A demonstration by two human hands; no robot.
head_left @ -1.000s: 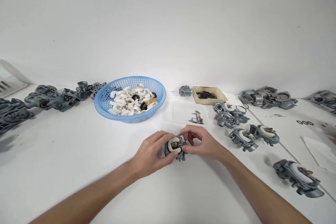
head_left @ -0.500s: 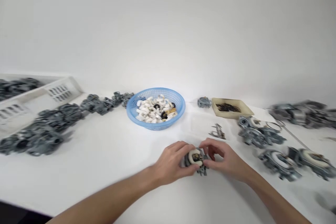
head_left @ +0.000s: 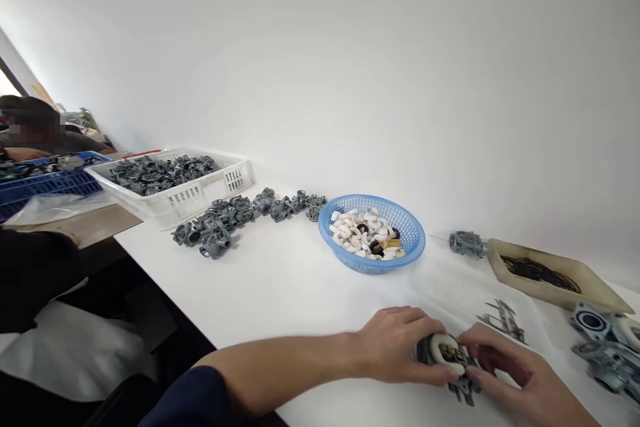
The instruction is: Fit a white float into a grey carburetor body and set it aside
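Far left: another person at the edge of view, w/ a blue crate (head_left: 47, 181) of grey parts and a clear plastic bag (head_left: 55, 208) just in front of it. Next, white crate (head_left: 180, 188) full of grey castings, sitting at the corner of the white table (head_left: 280, 280). A row of loose grey carb bodies (head_left: 240, 212) runs from the crate toward the blue basket (head_left: 373, 232), which holds white floats plus a few black and tan pcs.

Center-bottom: your left hand (head_left: 395, 345) is curled round the carb body (head_left: 450, 363), fingers closed on its left side, thumb underneath. The body rests on the table at the near edge, white float facing up. Your right hand (head_left: 515, 373) meets it from the right, fingertips pinching at the float end, loosely curled; can't tell if there's anything small in that pinch.

Right of that: small pile of metal pins (head_left: 503, 317) on a clear tray, single carb (head_left: 466, 244) behind it, tan tray (head_left: 555, 277) w/ dark O-rings, more grey bodies (head_left: 603, 340) at far right edge.
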